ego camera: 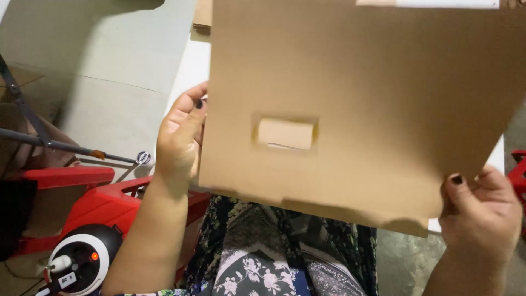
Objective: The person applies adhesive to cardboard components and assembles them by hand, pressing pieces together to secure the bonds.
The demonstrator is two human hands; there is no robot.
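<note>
Evidently both hands are gripping a flat brown cardboard panel by opposite edges, which is keeping it spread and steady close in front of the head camera. The left hand is clamping the panel's left edge, thumb lying on the near face and the other fingers going behind it. The right hand is pinching the panel's lower right corner, thumb on the front and fingers curled around the edge. A rectangular punched handle flap is sitting slightly left of the panel's centre, pushed partly inward. Below the panel a dark floral-patterned garment is showing, and to its lower left a red plastic crate and a round white-and-black device are resting. Whatever is lying behind the panel is being hidden, apart from slivers of a white table along its left edge. Its top and right edges are running out of frame, so I cannot tell its full shape.
</note>
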